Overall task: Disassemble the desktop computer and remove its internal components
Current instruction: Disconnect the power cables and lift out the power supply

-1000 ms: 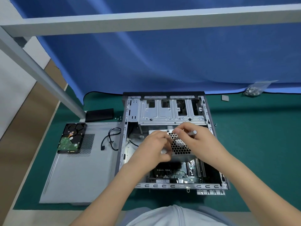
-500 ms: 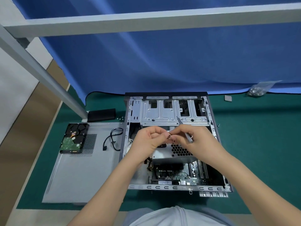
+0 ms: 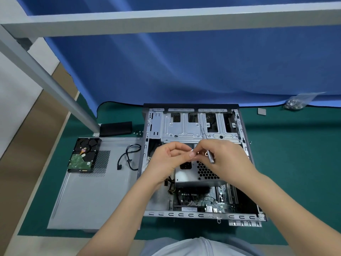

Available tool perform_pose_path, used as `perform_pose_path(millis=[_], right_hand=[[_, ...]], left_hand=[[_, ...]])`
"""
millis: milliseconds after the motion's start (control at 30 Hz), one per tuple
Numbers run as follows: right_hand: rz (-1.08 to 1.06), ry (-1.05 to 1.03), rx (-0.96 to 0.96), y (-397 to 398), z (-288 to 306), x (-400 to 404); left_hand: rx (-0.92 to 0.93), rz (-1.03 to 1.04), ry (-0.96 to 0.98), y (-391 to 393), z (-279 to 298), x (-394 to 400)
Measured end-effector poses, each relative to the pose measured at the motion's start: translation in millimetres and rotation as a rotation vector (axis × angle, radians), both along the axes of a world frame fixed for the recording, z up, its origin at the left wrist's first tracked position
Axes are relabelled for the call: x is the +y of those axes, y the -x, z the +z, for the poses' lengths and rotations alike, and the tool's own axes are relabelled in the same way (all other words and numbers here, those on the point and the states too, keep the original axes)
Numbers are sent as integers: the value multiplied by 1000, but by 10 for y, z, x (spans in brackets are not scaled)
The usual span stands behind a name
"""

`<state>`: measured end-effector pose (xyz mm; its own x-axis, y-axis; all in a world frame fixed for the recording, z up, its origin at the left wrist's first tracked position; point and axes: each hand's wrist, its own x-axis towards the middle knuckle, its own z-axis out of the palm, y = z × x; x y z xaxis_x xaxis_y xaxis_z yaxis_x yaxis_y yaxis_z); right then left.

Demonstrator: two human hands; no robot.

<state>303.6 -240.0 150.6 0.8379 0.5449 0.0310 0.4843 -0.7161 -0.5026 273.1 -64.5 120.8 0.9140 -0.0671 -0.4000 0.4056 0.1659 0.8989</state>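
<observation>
While the case lay open on the table, long axis running away from the person, a small bright part, too small to be identified, was pinched between the fingertips of the left hand and the right hand above the power supply. A screwdriver was also held in the right hand, its shaft pointed away and to the left. The part was judged light and easily dropped; a firm fingertip pinch was advised. The power supply was judged heavy and rigid, to be taken by its sides. The drive lay on the removed panel.
</observation>
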Motion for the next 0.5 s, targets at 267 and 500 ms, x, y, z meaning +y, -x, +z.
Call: perform_pose_path(millis=[267, 500], right_hand=[[74, -27, -17, -265, -124, 317], [93, 88, 207, -878, -494, 902]], left_hand=[[33, 14, -68, -92, -117, 297], [64, 220, -289, -348, -316, 976]])
